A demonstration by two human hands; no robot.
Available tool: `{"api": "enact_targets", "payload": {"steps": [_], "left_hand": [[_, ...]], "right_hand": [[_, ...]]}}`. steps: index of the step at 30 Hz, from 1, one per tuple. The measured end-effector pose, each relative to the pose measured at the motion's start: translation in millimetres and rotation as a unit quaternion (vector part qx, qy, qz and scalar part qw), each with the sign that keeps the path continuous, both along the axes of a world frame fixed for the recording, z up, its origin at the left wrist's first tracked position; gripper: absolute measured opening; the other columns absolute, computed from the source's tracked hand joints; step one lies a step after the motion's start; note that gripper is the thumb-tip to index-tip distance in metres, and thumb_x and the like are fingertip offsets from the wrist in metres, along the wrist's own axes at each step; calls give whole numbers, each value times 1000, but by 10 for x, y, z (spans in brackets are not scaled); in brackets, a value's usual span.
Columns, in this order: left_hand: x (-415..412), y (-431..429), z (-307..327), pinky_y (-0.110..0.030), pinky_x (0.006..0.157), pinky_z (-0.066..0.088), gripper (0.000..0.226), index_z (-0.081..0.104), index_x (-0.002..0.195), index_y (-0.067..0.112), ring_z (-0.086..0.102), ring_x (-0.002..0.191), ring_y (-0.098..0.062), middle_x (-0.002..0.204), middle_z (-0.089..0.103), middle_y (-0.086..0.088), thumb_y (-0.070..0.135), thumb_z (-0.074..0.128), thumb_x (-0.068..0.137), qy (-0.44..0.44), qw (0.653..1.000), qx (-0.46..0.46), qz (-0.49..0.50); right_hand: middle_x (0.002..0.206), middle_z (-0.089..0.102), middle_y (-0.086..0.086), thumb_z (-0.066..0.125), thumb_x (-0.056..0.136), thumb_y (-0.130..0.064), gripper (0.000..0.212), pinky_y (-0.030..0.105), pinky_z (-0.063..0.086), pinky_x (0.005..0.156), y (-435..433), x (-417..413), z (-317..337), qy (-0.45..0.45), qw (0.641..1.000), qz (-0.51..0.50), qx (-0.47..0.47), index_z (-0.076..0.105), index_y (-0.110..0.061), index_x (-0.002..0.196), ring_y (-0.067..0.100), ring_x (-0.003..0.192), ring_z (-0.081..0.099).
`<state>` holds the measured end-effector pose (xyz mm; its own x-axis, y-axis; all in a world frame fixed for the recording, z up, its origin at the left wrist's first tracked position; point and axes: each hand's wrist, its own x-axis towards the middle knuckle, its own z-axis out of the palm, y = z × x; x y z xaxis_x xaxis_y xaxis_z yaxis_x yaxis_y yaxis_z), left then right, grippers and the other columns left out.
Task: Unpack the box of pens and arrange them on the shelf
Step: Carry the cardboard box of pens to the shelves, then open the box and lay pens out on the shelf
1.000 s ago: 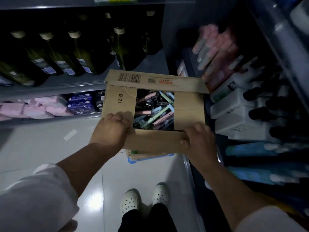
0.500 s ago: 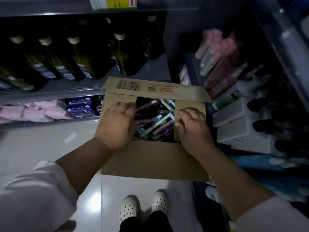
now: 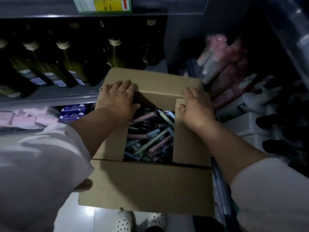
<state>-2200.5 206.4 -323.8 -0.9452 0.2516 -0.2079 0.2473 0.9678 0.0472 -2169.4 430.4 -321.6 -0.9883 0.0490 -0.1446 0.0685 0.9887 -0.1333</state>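
Left hand point(image 3: 118, 97) and right hand point(image 3: 195, 108) pressed flat, fingers straight, on the box point(image 3: 147, 186) flaps, pens point(image 3: 150, 131) heaped between them.

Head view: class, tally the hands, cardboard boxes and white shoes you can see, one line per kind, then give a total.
Hands: 2, the left hand and the right hand
Cardboard box: 1
White shoes: 2
Total: 5
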Motion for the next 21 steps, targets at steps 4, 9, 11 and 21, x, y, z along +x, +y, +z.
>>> {"api": "enact_targets", "payload": {"steps": [4, 9, 11, 21], "left_hand": [[-49, 46, -96, -44, 113, 18, 74, 21, 147, 24, 25, 139, -25, 150, 32, -3, 57, 48, 86, 8, 999, -36, -2], [-9, 100, -58, -45, 112, 12, 65, 18, 146, 21, 23, 137, -28, 149, 28, -6, 45, 46, 93, -15, 999, -44, 16], [-39, 101, -38, -46, 113, 11, 66, 17, 147, 21, 21, 137, -29, 150, 26, -6, 45, 46, 93, -30, 998, -47, 19], [377, 154, 170, -48, 117, 0, 93, -8, 151, 22, -9, 146, -30, 159, -6, -9, 38, 56, 86, 1, 998, -64, -19]], "right_hand": [[139, 43, 14, 48, 93, -46, 57, 39, 19, 111, -3, -58, -56, -29, 999, -10, 8, 42, -10, 137, 33, 128, 35], [144, 35, 14, 44, 86, -64, 78, 44, 6, 118, -62, 8, -78, -47, 998, -32, 27, 31, -12, 142, 33, 137, 24], [155, 18, 11, 48, 83, -65, 92, 43, -3, 119, -159, 82, -73, -55, 998, -33, 3, 12, -12, 150, 30, 145, 6], [159, 10, 10, 59, 86, -27, 80, 40, 10, 120, -169, 695, 434, 18, 992, -75, -96, 15, -13, 151, 27, 145, 9]]}}
